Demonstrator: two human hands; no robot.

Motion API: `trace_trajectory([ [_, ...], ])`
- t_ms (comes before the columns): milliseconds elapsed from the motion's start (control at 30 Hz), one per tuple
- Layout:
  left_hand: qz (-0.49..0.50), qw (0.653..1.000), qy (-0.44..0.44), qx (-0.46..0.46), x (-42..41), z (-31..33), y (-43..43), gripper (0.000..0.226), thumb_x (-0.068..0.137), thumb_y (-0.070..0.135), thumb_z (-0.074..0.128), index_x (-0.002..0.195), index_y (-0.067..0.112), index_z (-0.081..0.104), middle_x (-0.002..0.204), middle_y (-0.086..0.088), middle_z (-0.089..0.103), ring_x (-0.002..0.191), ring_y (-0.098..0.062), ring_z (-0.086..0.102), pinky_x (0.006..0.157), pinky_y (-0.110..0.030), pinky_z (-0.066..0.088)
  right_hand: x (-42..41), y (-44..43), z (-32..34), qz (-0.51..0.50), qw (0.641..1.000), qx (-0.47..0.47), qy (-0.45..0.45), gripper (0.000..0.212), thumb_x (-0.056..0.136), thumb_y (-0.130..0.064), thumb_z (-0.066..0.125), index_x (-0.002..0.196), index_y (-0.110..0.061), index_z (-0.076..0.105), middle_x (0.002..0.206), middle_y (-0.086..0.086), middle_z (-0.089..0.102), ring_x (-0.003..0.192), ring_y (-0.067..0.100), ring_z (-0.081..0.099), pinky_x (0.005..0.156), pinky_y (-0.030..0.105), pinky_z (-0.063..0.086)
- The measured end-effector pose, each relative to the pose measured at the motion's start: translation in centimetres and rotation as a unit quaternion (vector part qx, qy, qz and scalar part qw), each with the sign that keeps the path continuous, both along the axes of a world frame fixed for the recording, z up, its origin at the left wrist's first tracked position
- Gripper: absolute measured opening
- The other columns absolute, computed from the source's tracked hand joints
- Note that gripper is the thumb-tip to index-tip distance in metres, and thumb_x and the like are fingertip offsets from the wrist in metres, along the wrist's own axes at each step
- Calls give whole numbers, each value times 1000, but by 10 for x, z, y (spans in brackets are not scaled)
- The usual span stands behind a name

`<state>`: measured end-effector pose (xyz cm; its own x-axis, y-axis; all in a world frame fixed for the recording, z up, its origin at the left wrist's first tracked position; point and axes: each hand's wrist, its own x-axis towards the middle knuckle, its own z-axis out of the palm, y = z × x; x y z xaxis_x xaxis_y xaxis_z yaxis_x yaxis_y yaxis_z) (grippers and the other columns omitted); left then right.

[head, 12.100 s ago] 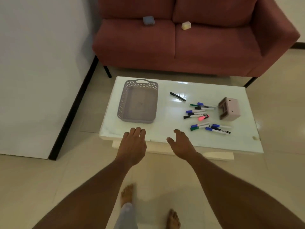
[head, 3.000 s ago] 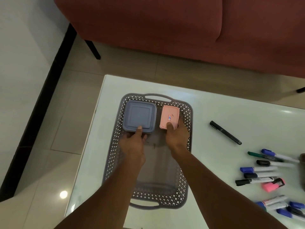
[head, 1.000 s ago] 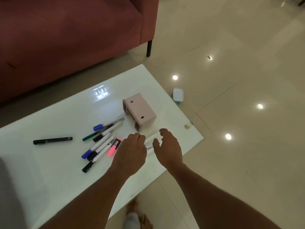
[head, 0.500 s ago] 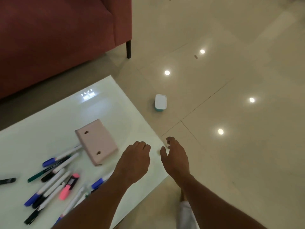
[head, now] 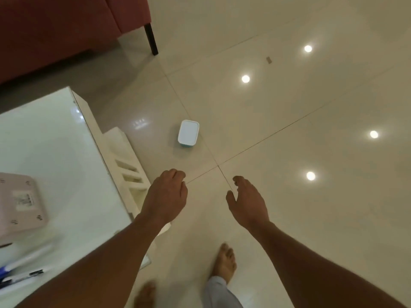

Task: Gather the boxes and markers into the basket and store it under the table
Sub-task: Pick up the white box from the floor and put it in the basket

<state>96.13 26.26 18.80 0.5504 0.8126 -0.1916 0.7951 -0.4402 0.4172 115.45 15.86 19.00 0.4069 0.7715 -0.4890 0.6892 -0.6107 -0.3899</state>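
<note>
A small box with a white lid and teal base (head: 188,135) lies on the floor tiles just past the right end of the white table (head: 55,152). My left hand (head: 166,195) hovers below it with fingers loosely curled and empty. My right hand (head: 246,202) is to the right, fingers apart, holding nothing. Both hands are over the floor, short of the box. A pink box (head: 20,205) lies on the table at the left edge. A few markers (head: 20,272) show at the lower left of the table. The basket is out of view.
A red sofa (head: 55,25) with a dark leg (head: 151,38) stands at the upper left. The table's white base (head: 129,174) juts out beside my left hand. My bare feet (head: 224,263) stand on glossy tiles with ceiling-light reflections.
The view has swung right, off the table toward the floor. The teal box now lies nearer and more central. Both hands have moved past the table end and spread further apart.
</note>
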Motion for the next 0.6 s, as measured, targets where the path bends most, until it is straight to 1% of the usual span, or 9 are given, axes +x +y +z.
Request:
trace_trajectory([
  [67,18,1000,11,-10,16,0,2,19,90,14,55,107,9,64,99,-6,66,92,-27,62,77,-39,54,24,17,2,17,1000,5,8,47,97,-29,47,141,-17,39,138,1,52,123,21,53,97,37,48],
  [133,43,998,18,-36,29,-2,9,22,92,17,53,111,9,62,104,-6,65,98,-27,60,81,-40,52,41,39,3,31,999,6,10,48,96,-30,48,141,-16,39,138,2,52,124,22,52,97,38,48],
  [200,116,990,16,-76,42,-10,22,27,93,21,51,116,9,59,111,-6,62,105,-27,57,86,-40,50,57,66,-2,45,999,9,14,49,96,-31,49,141,-14,39,139,4,51,125,23,50,98,39,47],
  [267,204,973,-4,-110,52,-15,33,28,93,22,52,116,7,58,113,-8,61,106,-27,57,88,-39,48,64,90,-5,50,998,14,24,51,96,-33,51,141,-13,39,139,6,50,126,25,48,99,40,45],
  [333,279,952,-22,-128,60,-26,51,26,93,21,53,112,5,59,110,-10,63,101,-28,58,84,-36,46,70,120,-16,73,996,7,40,54,95,-34,52,142,-12,38,140,7,48,128,26,46,99,39,43],
  [433,346,922,-22,-171,76,-47,75,27,94,22,54,113,3,59,108,-9,64,99,-27,60,78,-29,41,77,164,-40,98,994,-5,57,55,95,-35,53,143,-12,37,143,7,46,129,26,44,98,39,42],
  [500,416,879,-23,-230,84,-76,97,27,93,21,54,112,3,59,107,-8,64,99,-28,60,78,-29,42,81,195,-65,103,992,-19,75,55,95,-36,52,142,-12,38,142,8,47,128,27,44,98,38,41],
  [533,456,847,-31,-270,89,-94,109,26,92,22,53,110,3,59,108,-10,65,99,-30,60,80,-30,45,82,212,-81,97,991,-25,85,54,96,-37,52,142,-11,38,142,9,47,128,28,45,99,38,40],
  [600,527,765,-76,-363,98,-129,133,32,92,24,52,111,0,59,113,-18,65,103,-37,61,90,-39,52,84,242,-115,86,990,-41,104,56,97,-40,50,143,-11,37,142,11,48,130,30,45,102,39,39],
])
